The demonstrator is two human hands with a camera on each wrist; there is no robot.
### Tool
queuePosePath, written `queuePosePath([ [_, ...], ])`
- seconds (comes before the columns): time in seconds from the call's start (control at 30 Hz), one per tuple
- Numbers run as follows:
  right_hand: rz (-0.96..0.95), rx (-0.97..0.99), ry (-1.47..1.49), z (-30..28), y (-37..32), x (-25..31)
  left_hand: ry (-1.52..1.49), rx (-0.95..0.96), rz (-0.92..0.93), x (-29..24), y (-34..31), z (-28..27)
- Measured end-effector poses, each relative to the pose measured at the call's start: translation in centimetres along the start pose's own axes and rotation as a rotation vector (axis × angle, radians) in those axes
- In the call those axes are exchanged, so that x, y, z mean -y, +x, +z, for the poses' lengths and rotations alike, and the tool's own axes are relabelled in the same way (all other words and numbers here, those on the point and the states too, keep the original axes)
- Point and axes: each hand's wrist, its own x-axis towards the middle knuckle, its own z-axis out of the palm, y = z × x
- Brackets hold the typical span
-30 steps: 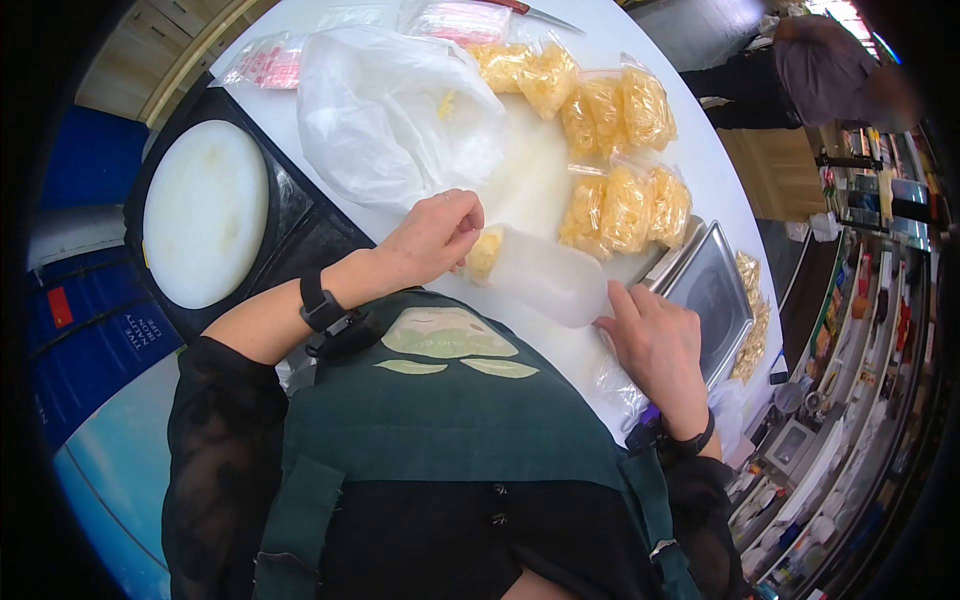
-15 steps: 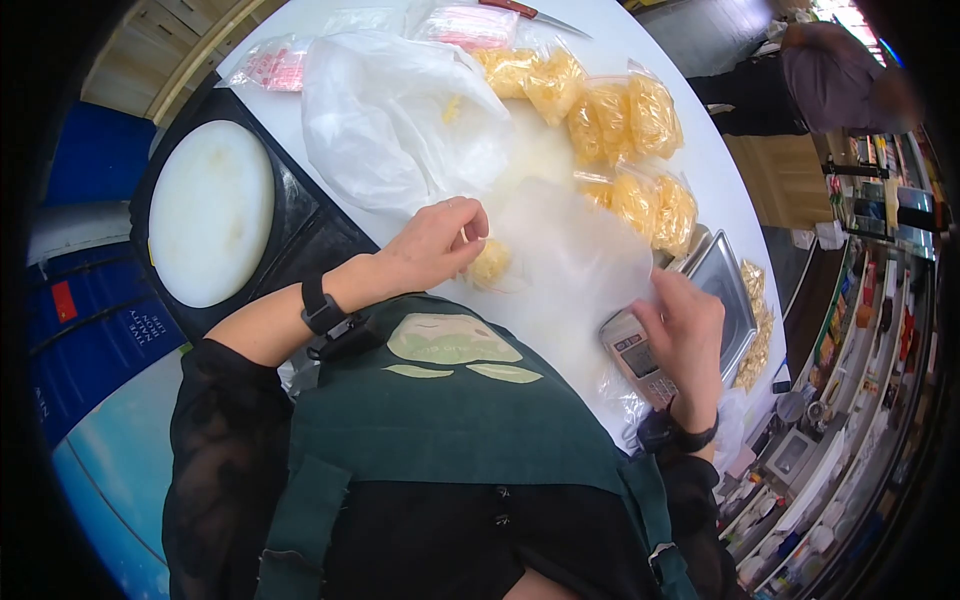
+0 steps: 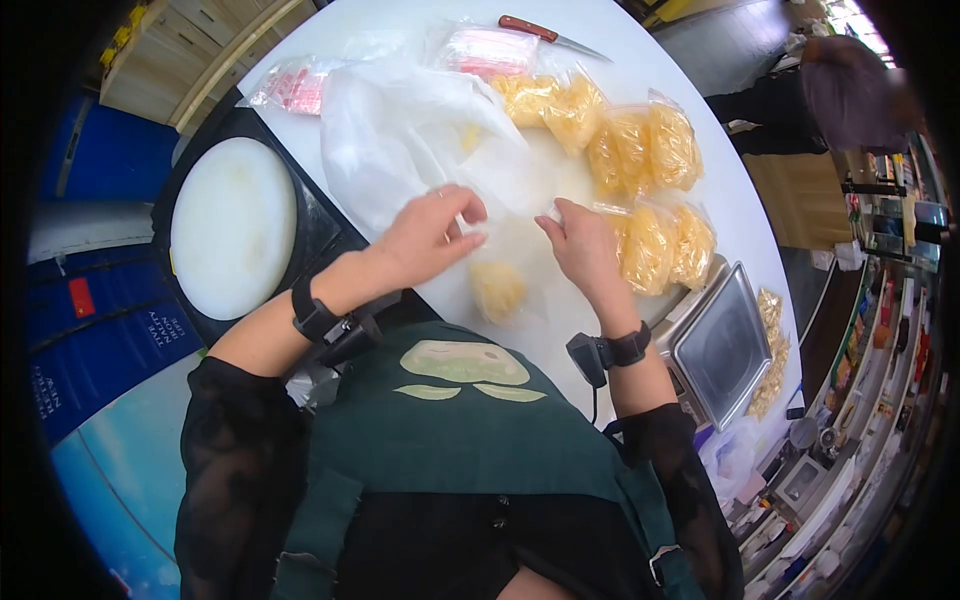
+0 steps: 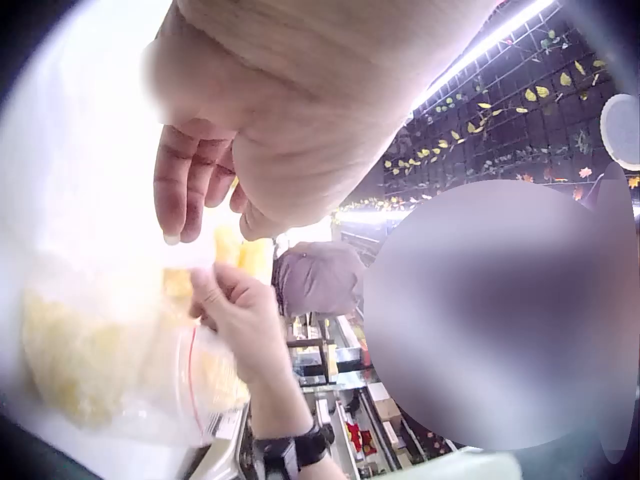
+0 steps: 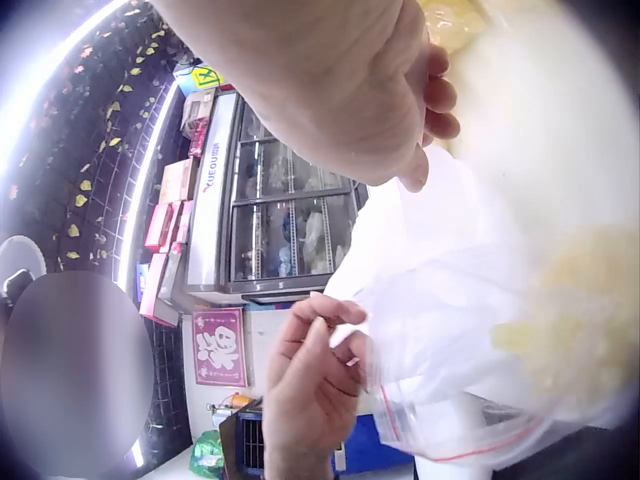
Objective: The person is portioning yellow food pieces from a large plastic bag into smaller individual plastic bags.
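Observation:
A clear zip bag with a red line and pale yellow pieces (image 3: 498, 290) (image 4: 80, 350) lies on the table below the two hands; its mouth shows in the right wrist view. My left hand (image 3: 425, 235) (image 5: 310, 385) is beside the bag's left edge, thumb and fingers bent and apart, nothing visible between them. My right hand (image 3: 585, 250) (image 4: 240, 320) pinches a bit of translucent plastic at its fingertips, above and right of the pieces. How far that plastic extends is unclear. A large white plastic bag (image 3: 385, 130) lies just beyond my left hand.
Several filled bags (image 3: 650, 245) lie at right, beside a scale with a metal tray (image 3: 722, 345). A red-handled knife (image 3: 530, 28) and packs of empty bags (image 3: 490, 50) are at the far edge. A white round board (image 3: 233, 228) is at left; a person (image 3: 850, 90) stands beyond.
My right hand has moved left from near the scale toward my left hand. The translucent plastic stretched between them has folded out of clear view. My left thumb and fingers have spread apart.

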Motion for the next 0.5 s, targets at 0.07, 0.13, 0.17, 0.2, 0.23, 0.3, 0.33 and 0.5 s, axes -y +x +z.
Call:
queuePosePath([
  [0.07,0.013,-0.009,-0.024,1.5,0.5,-0.2,0.056,-0.080,0.040,0.1,1.4,-2.3],
  [0.13,0.030,-0.019,-0.049,2.3,0.9,-0.2,0.111,-0.157,0.084,0.0,3.3,-5.0],
  [0.17,0.054,0.016,-0.064,2.5,1.0,-0.2,0.180,-0.193,0.122,-0.1,4.4,-6.4],
  [0.2,0.079,0.051,-0.081,2.7,1.0,-0.2,0.246,-0.228,0.163,-0.2,5.7,-7.6],
  [0.23,0.087,0.046,-0.076,2.6,1.0,0.0,0.250,-0.219,0.167,0.0,7.2,-8.6],
  [0.3,0.114,0.091,-0.059,2.2,1.0,0.5,0.545,-0.170,0.353,0.6,10.4,-10.2],
  [0.33,0.121,0.087,-0.059,2.4,1.0,0.5,0.636,-0.071,0.316,1.3,12.0,-10.5],
  [0.5,0.126,0.117,-0.081,2.8,1.7,0.6,1.044,0.232,0.174,3.2,16.9,-7.5],
])
